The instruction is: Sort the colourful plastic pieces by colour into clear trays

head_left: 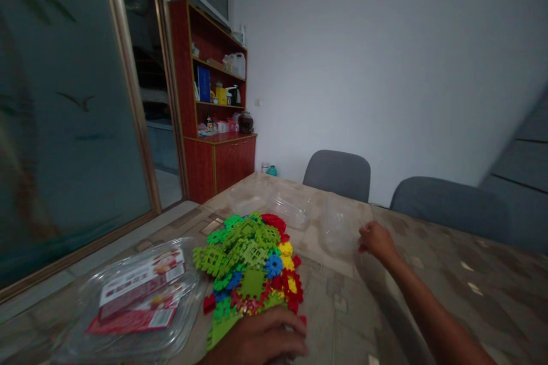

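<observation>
A heap of plastic building pieces [252,254], mostly green with red, yellow and blue ones, lies on the patterned table. My left hand [268,333] is at its near end, fingers loosely bent and slightly apart, with nothing visible in them; the palm side is hidden. Further out to the right, my right hand [377,240] is closed above the table, fingertips pinched together. A speck of red shows at those fingertips, too small and blurred to name. Just left of that hand stands a clear plastic container [338,225].
Stacked clear plastic trays [188,319] with printed labels [143,282] lie left of the heap. Another clear container [289,208] stands behind it. Two grey chairs [338,171] line the far edge. A red-brown cabinet [220,162] and a sliding glass door [72,142] are at left.
</observation>
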The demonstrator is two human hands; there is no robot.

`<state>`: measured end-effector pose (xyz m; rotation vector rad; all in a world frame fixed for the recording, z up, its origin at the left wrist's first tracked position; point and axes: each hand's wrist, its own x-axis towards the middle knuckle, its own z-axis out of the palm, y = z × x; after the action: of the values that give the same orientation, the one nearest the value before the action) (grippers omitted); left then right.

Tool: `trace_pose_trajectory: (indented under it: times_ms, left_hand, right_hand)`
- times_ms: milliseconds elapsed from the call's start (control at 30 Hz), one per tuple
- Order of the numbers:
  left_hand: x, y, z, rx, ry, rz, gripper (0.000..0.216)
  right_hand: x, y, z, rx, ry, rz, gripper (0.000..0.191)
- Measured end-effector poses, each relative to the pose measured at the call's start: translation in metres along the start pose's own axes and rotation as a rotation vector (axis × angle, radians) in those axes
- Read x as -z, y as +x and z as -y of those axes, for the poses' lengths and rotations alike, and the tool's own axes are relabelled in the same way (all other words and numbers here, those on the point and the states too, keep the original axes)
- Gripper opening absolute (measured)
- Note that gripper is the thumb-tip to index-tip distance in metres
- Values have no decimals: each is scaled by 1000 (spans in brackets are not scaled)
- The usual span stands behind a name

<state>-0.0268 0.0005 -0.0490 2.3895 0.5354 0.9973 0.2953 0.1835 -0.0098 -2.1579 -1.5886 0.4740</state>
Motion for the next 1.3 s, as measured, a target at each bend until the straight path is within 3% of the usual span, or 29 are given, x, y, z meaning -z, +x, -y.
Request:
trace_pose_trajectory:
  times_ms: [133,300,467,600,867,1067,1300]
  left_hand:
    - [8,18,-9,5,18,47,30]
    - [34,23,-27,160,92,7,35]
    - [62,13,-14,231,246,-81,37]
    - [73,-5,-2,299,373,-184,31]
    - [70,-35,-14,331,419,7,31]
    - [65,-19,-25,250,366,-49,27]
    - [44,7,-30,86,327,66,30]
  right_hand:
    - [7,-10,-4,17,92,-11,28]
    - [29,-11,-4,49,137,-70,28]
    - [40,1,-2,89,138,-88,27]
    - [39,11,-2,131,137,-88,26]
    - [32,0,-7,218,154,-154,27]
    - [28,-16,-3,315,181,-203,37]
    - [21,-29,4,417,207,-276,43]
